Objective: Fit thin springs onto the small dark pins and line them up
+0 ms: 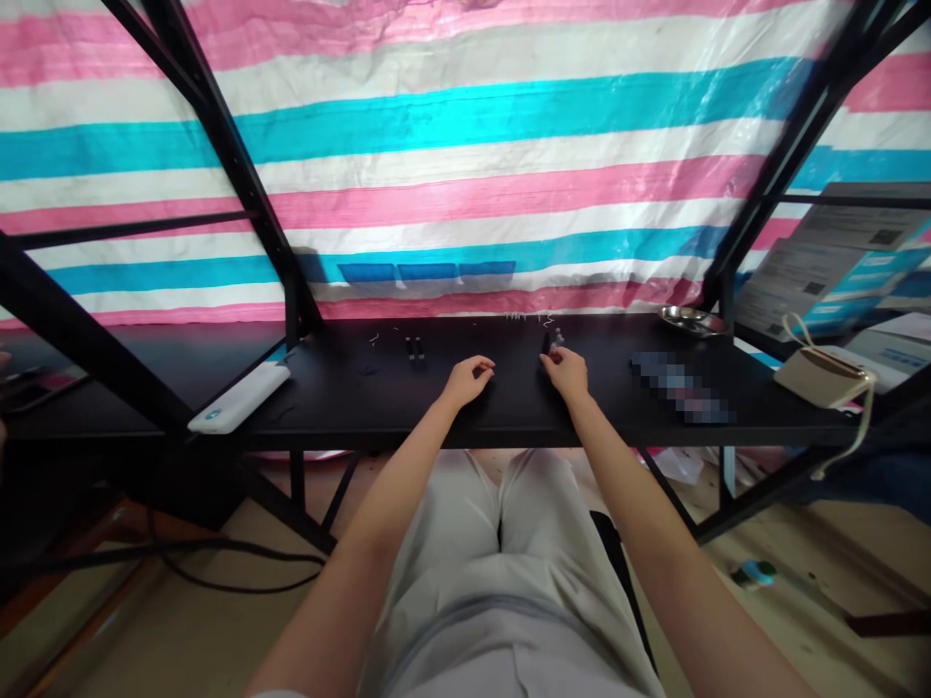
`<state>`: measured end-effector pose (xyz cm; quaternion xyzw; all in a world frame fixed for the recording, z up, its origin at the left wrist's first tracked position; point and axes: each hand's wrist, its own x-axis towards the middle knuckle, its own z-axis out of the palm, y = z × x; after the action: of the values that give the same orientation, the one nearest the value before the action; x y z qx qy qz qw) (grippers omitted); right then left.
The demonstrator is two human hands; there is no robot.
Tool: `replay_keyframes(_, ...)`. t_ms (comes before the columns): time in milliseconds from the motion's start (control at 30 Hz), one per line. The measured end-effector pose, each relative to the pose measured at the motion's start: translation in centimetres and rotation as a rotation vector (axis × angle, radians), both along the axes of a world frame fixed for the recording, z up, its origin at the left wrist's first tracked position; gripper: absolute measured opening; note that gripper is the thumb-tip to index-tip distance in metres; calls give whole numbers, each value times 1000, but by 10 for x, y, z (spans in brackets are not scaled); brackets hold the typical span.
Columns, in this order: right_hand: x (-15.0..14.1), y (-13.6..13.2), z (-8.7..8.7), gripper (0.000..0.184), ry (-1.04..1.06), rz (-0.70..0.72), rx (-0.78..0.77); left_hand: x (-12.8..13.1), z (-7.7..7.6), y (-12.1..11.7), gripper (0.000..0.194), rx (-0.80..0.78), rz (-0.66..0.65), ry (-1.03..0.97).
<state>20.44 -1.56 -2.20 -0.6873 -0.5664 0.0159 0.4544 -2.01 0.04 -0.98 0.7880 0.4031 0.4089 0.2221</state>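
My left hand [469, 381] rests low over the black table, fingers loosely curved, with a small gap between thumb and fingertips and nothing visible in them. My right hand [568, 371] is pinched closed at the far side of a small dark piece [545, 341] and a small pale, shiny piece [558, 337]; its fingertips partly hide what they grip. Left of my left hand stand two small dark pieces with light ends [414, 348], side by side. Behind my right hand lie thin white bits [516, 317] in a row and a curly white strip [549, 321].
The black table [349, 407] carries a white power-bank-like box [240, 397] at left, a round metal dish [692, 321] at back right, a blurred-out flat object [682, 388] and a beige pouch [821, 376] with a strap. Black metal posts [254, 204] and a striped sheet [501, 116] stand behind.
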Motion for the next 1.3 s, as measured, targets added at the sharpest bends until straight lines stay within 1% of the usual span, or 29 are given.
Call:
replay_keyframes(100, 3, 1, 1, 18, 35, -56, -82, -1, -1, 1, 14, 10, 5, 14)
replay_keyframes(200, 2, 2, 5, 18, 22, -78, -145, -1, -1, 1, 13, 13, 12, 24)
replay_keyframes(500, 1, 6, 7, 20, -13, -98, -230, 0, -2, 2, 13, 6, 27, 51)
replay_keyframes(733, 2, 8, 7, 20, -35, -96, -260, 0, 0, 0, 12, 9, 21, 49)
replay_keyframes(1067, 3, 4, 8, 21, -34, -91, -279, -1, -4, 3, 13, 9, 11, 41)
replay_keyframes(1300, 10, -2, 3, 19, -25, -128, -252, -1, -2, 1, 12, 12, 24, 44)
